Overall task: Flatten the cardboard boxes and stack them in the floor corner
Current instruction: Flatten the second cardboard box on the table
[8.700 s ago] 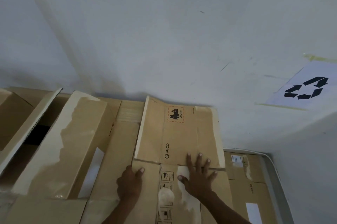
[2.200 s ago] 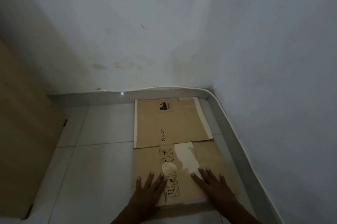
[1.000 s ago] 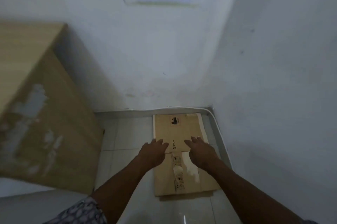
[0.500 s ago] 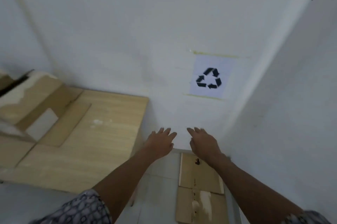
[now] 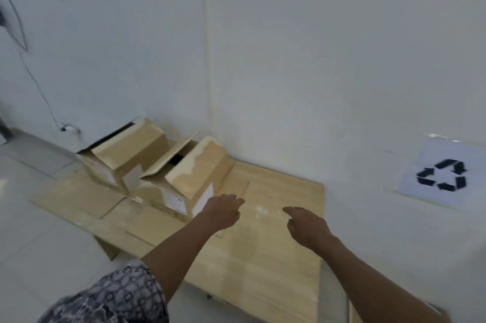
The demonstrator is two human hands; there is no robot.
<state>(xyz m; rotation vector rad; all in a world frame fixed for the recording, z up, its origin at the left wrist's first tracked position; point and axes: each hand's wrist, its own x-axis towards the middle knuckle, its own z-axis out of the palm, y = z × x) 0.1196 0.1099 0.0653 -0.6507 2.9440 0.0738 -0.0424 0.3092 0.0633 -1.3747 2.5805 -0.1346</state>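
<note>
Both hands hang in the air over a light wooden table (image 5: 276, 249) and hold nothing. The left hand (image 5: 223, 211) has its fingers loosely curled, knuckles up, just beside the near corner of the nearer cardboard box (image 5: 192, 178). The right hand (image 5: 306, 225) is well apart from that box, over bare wood, with its fingers also slack and its thumb and forefinger pointing left.

Two cardboard boxes stand on the table's far left part, both still in box shape with flaps raised. The nearer one has torn paper along its top edge and white labels on its front and side. The farther box (image 5: 126, 154) sits touching it on the left, close against the wall (image 5: 315, 60), with one flap leaning toward the wall. Under and in front of them lie what look like flat cardboard sheets (image 5: 79, 195), though the blur makes it hard to tell them from the tabletop.

A white sheet with a black recycling sign (image 5: 441, 175) is stuck on the wall to the right. A thin dark cable (image 5: 34, 78) runs down the wall at the left. A patterned sleeve (image 5: 113, 296) covers the left upper arm at the bottom edge. Pale floor (image 5: 31, 230) shows to the left of the table.
</note>
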